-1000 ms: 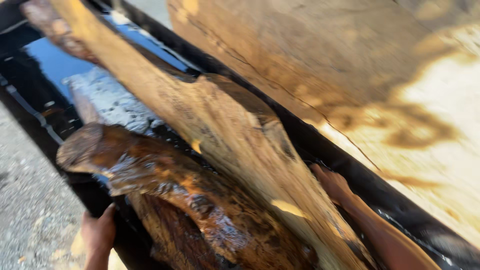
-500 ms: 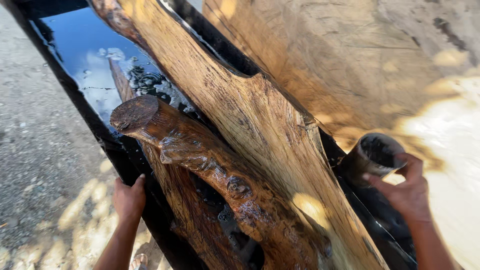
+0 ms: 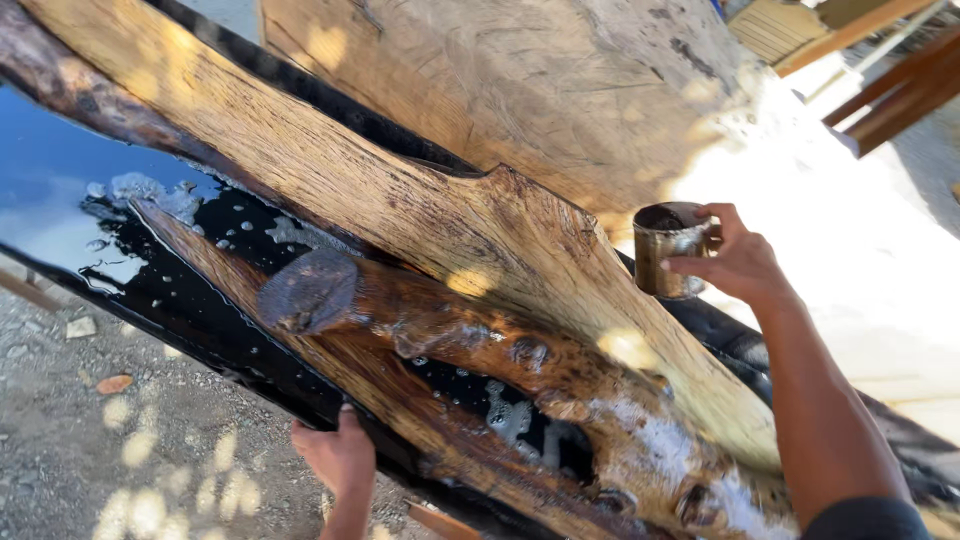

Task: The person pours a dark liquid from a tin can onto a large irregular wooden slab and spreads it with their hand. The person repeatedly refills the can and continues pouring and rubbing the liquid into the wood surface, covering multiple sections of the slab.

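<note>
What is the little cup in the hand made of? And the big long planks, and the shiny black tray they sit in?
The cup looks like metal: dull, stained, with a thin rim. The planks are raw wood, with visible grain and rough natural edges; the lower log glistens wet. The black tray could be plastic sheet or coated metal; its glossy surface leaves that open.

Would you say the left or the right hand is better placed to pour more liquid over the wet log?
Probably the right hand: it holds the metal cup above the wet log, while the left hand grips the black trough's edge.
</note>
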{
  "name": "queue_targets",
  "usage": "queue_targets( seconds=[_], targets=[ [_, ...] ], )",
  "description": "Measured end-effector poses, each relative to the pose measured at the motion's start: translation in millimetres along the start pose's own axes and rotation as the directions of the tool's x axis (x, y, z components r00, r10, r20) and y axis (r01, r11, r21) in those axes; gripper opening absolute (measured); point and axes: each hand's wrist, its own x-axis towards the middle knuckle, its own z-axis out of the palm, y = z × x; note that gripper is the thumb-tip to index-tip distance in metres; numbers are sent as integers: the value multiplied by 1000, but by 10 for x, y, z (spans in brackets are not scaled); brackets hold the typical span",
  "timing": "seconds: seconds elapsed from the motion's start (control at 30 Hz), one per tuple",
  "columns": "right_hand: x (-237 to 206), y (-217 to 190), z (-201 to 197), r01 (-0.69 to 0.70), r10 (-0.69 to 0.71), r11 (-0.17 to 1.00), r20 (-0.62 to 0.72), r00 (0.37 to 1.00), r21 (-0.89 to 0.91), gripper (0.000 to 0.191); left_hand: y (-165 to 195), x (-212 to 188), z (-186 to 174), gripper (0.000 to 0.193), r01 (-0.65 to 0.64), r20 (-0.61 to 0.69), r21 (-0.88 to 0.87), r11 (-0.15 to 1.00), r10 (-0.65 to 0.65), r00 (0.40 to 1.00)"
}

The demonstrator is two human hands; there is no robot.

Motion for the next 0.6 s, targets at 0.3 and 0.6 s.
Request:
queue_targets(
  seconds=[0.3,0.6],
  targets=[
    [-86,-778,26,-70,79,987,56,995,-146,91,72,71,-100,86,17,52,16,1000,-18,998],
    [150,-1032,88,4,6,981,53,999,-193,95,-32,150,-9,90,72,70,25,997,-73,995]
  ],
)
